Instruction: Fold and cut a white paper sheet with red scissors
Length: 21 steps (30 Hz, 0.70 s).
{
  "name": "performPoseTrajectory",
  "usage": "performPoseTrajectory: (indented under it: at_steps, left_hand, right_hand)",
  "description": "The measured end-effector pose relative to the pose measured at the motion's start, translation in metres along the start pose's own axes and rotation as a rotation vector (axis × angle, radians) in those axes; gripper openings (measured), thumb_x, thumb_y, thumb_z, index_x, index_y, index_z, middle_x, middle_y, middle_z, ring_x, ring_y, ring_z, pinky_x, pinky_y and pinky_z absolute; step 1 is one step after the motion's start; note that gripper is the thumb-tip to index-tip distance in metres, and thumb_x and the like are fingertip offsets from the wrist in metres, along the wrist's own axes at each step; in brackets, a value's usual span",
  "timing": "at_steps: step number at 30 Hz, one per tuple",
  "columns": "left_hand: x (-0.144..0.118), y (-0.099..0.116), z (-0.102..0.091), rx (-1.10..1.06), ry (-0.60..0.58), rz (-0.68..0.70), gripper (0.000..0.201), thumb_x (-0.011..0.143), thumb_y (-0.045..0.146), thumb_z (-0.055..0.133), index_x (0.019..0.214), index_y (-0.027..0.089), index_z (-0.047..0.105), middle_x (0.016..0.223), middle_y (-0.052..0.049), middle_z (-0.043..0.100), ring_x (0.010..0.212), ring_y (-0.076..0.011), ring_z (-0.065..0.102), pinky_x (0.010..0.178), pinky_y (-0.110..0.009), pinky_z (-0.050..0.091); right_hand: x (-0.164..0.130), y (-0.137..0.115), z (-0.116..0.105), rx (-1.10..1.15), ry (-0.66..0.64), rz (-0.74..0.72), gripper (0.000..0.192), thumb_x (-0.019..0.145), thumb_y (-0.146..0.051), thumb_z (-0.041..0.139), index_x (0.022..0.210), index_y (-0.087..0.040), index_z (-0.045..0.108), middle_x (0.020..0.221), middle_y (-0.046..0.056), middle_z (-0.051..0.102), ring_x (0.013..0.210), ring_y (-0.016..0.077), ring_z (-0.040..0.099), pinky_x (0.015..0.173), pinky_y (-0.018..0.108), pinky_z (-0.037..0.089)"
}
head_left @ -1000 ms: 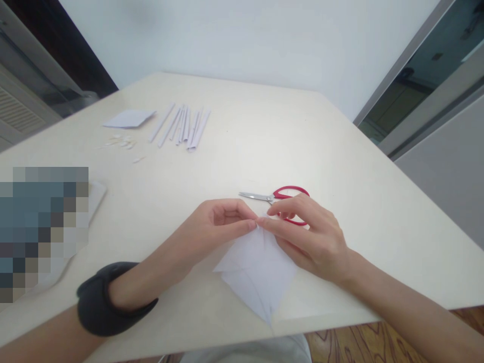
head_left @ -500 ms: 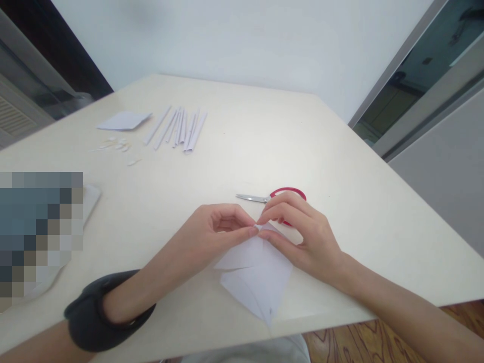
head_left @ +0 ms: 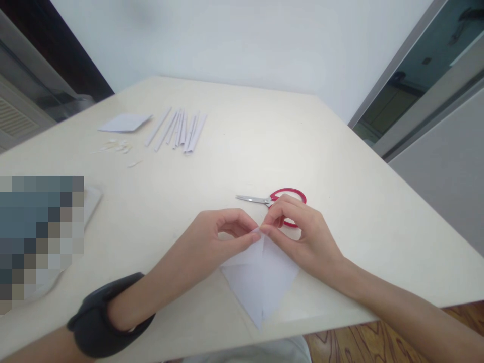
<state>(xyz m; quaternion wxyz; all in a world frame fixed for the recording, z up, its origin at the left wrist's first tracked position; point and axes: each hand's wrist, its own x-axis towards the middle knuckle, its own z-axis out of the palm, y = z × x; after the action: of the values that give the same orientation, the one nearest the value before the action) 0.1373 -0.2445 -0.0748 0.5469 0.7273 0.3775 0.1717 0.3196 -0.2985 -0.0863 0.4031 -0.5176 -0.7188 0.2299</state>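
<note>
Folded paper flat on surface, long axis toward body; far tip pinched by fingers of left hand and right hand

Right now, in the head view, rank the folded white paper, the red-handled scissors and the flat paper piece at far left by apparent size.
1. folded white paper
2. red-handled scissors
3. flat paper piece, close to the scissors, and it lies farther off, so unsure.

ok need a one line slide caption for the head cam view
Both hands, left hand and right hand, pinch the top corner of a folded white paper on the table, red-handled scissors just behind.
</note>
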Motion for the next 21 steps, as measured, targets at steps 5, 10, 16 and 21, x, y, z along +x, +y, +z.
performPoseTrajectory:
  at_steps: [5, 10, 16, 21]
  left_hand:
    - [-0.0007, -0.0008, -0.0007, 0.006, 0.01, -0.008, 0.014, 0.084, 0.03, 0.059, 0.077, 0.021, 0.067, 0.075, 0.004, 0.069, 0.072, -0.0123, 0.061, 0.064, -0.019, 0.045]
    - [-0.0005, -0.0022, 0.0016, 0.028, 0.003, -0.001, 0.013, 0.082, 0.029, 0.061, 0.073, 0.021, 0.067, 0.072, 0.004, 0.069, 0.07, -0.0137, 0.061, 0.063, -0.02, 0.044]
    - [0.0008, -0.0044, 0.002, 0.041, -0.017, -0.018, 0.017, 0.082, 0.035, 0.06, 0.075, 0.022, 0.067, 0.073, 0.004, 0.07, 0.071, -0.0131, 0.062, 0.063, -0.02, 0.044]
    - [-0.0005, -0.0053, 0.0014, 0.046, -0.015, -0.017, 0.017, 0.082, 0.035, 0.061, 0.073, 0.021, 0.067, 0.071, 0.004, 0.069, 0.07, -0.0128, 0.061, 0.063, -0.02, 0.044]
  right_hand:
    - [-0.0014, -0.0006, 0.0003, 0.006, -0.006, -0.02, 0.005, 0.086, -0.016, 0.06, 0.081, -0.016, 0.062, 0.083, 0.002, 0.059, 0.076, 0.0132, 0.055, 0.068, 0.026, 0.046]
    - [-0.0029, 0.0005, 0.0021, -0.05, -0.007, -0.071, 0.005, 0.084, -0.016, 0.063, 0.079, -0.016, 0.062, 0.081, 0.002, 0.059, 0.077, 0.0141, 0.055, 0.068, 0.027, 0.045]
    - [-0.004, -0.0003, 0.0016, -0.069, -0.004, -0.066, 0.012, 0.085, -0.012, 0.061, 0.074, -0.016, 0.059, 0.075, 0.001, 0.058, 0.071, 0.0132, 0.054, 0.066, 0.026, 0.043]
    - [-0.0042, -0.0006, 0.0021, -0.059, -0.007, -0.067, 0.014, 0.085, -0.011, 0.059, 0.073, -0.016, 0.057, 0.074, 0.0, 0.056, 0.069, 0.0125, 0.052, 0.064, 0.026, 0.041]
